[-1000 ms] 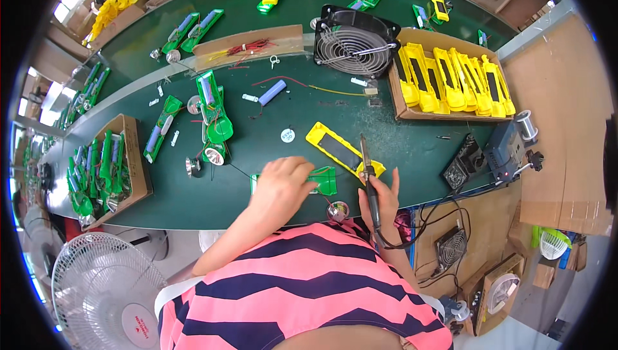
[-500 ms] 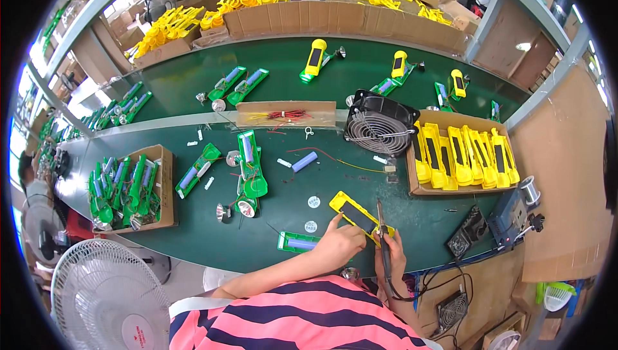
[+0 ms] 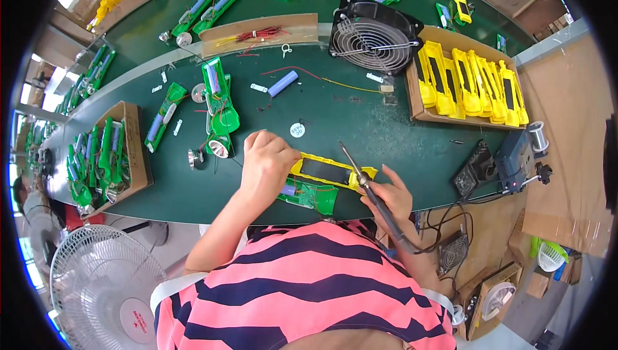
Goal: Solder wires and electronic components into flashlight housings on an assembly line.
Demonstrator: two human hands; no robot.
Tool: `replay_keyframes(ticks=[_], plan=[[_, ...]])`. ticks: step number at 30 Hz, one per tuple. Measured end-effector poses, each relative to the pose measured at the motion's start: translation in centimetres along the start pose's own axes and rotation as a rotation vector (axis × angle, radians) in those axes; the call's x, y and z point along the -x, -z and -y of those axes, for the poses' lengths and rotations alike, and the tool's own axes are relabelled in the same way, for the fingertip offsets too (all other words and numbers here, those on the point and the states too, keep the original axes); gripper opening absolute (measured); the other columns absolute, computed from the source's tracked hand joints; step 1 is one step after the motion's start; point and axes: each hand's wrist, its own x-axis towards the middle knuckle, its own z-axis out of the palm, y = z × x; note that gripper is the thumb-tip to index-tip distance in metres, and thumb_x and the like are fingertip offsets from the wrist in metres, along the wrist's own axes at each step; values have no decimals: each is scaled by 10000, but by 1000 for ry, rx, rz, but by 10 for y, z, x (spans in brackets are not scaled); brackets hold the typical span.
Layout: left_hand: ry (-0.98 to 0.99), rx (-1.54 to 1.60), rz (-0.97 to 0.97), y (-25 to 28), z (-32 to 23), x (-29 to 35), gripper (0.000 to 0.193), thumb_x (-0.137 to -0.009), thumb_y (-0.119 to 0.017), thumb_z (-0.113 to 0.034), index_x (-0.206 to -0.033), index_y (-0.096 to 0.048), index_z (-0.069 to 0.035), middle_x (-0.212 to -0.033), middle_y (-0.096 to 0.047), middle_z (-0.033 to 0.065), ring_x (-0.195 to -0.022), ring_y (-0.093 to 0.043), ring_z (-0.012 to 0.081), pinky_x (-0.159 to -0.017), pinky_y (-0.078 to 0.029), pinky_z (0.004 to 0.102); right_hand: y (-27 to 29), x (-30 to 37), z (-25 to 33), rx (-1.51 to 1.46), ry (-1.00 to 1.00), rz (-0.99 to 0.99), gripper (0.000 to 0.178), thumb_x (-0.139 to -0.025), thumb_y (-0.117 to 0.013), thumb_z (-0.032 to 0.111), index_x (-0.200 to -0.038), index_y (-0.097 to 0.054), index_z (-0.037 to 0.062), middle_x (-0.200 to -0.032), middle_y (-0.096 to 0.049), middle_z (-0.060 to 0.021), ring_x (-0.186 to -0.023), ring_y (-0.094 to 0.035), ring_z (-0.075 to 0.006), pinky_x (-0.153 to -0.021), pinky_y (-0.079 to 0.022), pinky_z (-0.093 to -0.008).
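Two hands flank one yellow casing half with a dark panel, which lies just above the near part of the green bench. Its long axis runs mainly left to right, the right end dipping slightly toward the wearer. The left hand, nearer the casing's left end, pinches that end between thumb and fingers, its grip closed. The right hand is curled around a soldering iron, index finger partly extended; whether it also touches the casing cannot be told. The iron slants across the casing's right end, tip pointing away and to the left, beyond the far rim.

A green casing half with a violet battery cell lies just on the wearer's side, roughly parallel; any overlap cannot be judged. The bench's front edge runs close behind it, limiting room toward the body. Wider room lies on the far side, bounded by a round white sticker, a cooling fan and, farther right, a cardboard box of yellow casings.
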Motion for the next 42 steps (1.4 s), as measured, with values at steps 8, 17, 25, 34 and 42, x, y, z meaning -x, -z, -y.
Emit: replay_keyframes(ticks=[8,17,25,34,42], plan=[[0,-69,367,-1,4,-11,34,-671,-604,-64,-695,-610,-88,-707,-522,34,-805,-472,220,-730,-368,334,-35,-15,18,-933,-847,-352,137,-810,-531,25,-921,-511,-51,-687,-591,-137,-561,-574,-163,-513,-477,-266],[14,-135,392,-6,2,-10,39,-683,-592,-86,-699,-624,-103,-701,-502,48,-789,-471,218,-709,-368,330,-38,-23,15,-976,-918,-262,135,-818,-526,41,-912,-516,-55,-644,-586,-134,-524,-559,-154,-491,-463,-251],[-35,-219,387,-8,-2,-11,74,-643,-582,-61,-681,-635,-95,-690,-512,55,-771,-482,217,-678,-363,331,-41,-23,15,-901,-960,-286,138,-818,-529,39,-920,-514,-54,-656,-592,-139,-531,-564,-151,-502,-468,-246],[-20,-257,433,-9,-2,-14,81,-623,-594,-72,-643,-655,-123,-661,-520,40,-759,-484,201,-681,-351,324,-27,-11,18,-897,-753,-372,165,-814,-528,6,-966,-508,-55,-729,-602,-139,-598,-592,-162,-555,-500,-263],[-20,-276,413,-10,-4,-15,56,-615,-580,-77,-625,-629,-102,-653,-526,39,-748,-489,199,-682,-348,327,-4,9,16,-87,-424,-243,326,-761,-633,186,-1030,-539,28,-829,-629,-77,-823,-606,-266,-818,-452,-373]])
